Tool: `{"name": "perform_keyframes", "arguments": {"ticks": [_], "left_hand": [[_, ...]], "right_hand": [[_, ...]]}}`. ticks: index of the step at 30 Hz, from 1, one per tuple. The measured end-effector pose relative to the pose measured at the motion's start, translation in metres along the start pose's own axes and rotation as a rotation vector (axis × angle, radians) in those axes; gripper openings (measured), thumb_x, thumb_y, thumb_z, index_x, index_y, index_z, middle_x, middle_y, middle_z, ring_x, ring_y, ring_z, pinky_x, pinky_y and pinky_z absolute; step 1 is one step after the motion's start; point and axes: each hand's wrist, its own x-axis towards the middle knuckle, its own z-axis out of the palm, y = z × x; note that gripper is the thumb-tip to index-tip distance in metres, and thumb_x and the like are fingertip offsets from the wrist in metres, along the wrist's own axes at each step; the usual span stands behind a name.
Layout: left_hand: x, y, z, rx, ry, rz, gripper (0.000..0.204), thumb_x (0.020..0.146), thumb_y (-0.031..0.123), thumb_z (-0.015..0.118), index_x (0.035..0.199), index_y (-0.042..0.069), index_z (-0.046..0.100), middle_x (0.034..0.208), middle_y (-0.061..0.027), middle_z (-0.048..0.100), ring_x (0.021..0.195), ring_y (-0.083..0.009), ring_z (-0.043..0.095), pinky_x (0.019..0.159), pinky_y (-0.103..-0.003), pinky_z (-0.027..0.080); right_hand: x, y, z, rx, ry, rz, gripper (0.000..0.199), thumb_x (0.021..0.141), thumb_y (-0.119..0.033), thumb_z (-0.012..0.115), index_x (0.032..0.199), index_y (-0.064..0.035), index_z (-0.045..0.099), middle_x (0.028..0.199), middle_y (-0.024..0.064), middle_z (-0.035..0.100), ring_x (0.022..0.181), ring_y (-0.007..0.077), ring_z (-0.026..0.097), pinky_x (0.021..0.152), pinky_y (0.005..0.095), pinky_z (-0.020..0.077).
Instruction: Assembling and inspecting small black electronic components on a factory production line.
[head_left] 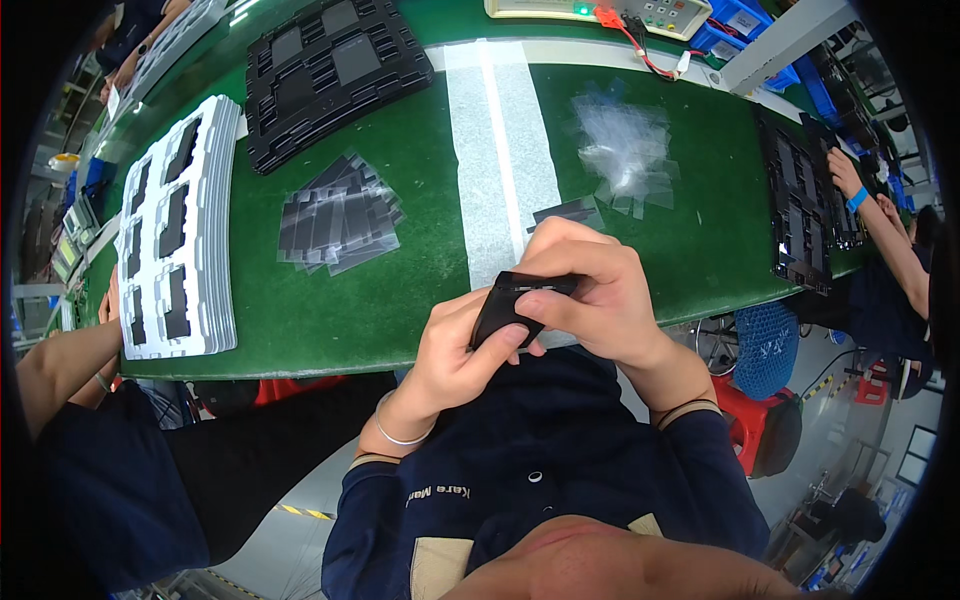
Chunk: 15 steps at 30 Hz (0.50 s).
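In front of my chest, over the table's near edge, both hands hold a flat black rectangular piece [496, 312], tilted, with one narrow end up. My left hand [450, 350] closes around its lower left side, thumb on the face. My right hand [600, 285] grips the upper right end, thumb pressed on the face and fingers curled behind. Just beyond my right fingers is a small dark-and-clear film piece [578, 212]; whether they touch it I cannot tell. Loose clear film sheets [625, 145] lie heaped to the right, and dark-tinted film sheets [340, 215] overlap on the left.
The green table [420, 230] has a pale strip [490, 130] across it. White stacked trays [215, 220] with black pieces stand left, black trays [335, 75] behind, another black tray [795, 200] right. A tester [600, 12] with a red lead sits at the back. Co-workers' arms [885, 225] show at both sides.
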Motion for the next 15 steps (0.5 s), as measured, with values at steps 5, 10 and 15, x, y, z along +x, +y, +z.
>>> {"name": "perform_keyframes", "arguments": {"ticks": [5,10,15], "left_hand": [[-0.001,0.001,-0.002,-0.029,0.010,-0.025,0.015,0.086,0.006,0.050,0.092,-0.005,0.058,0.077,-0.0096,0.062,0.057,-0.0113,0.057,0.047,-0.021,0.043],[-0.003,0.004,-0.004,-0.055,-0.028,-0.059,0.015,0.086,0.007,0.050,0.093,-0.005,0.058,0.078,-0.0099,0.062,0.056,-0.0120,0.058,0.045,-0.021,0.042],[-0.006,0.005,-0.008,-0.207,-0.079,-0.109,0.018,0.087,0.009,0.049,0.093,-0.006,0.058,0.082,-0.0123,0.064,0.056,-0.0121,0.058,0.043,-0.020,0.041]], "right_hand": [[0.000,0.004,0.003,-0.312,0.071,-0.288,0.021,0.070,0.000,0.068,0.091,0.0013,0.066,0.076,0.0061,0.056,0.066,0.0152,0.053,0.057,0.0262,0.0415],[0.007,0.003,-0.004,-0.358,-0.077,-0.331,0.031,0.066,-0.003,0.071,0.097,-0.0005,0.066,0.076,0.0075,0.059,0.065,0.0171,0.054,0.057,0.0259,0.0410],[0.009,-0.003,-0.008,-0.308,-0.142,-0.216,0.039,0.065,-0.008,0.074,0.102,-0.0007,0.065,0.077,0.0081,0.060,0.068,0.0178,0.055,0.059,0.0267,0.0414]]}}
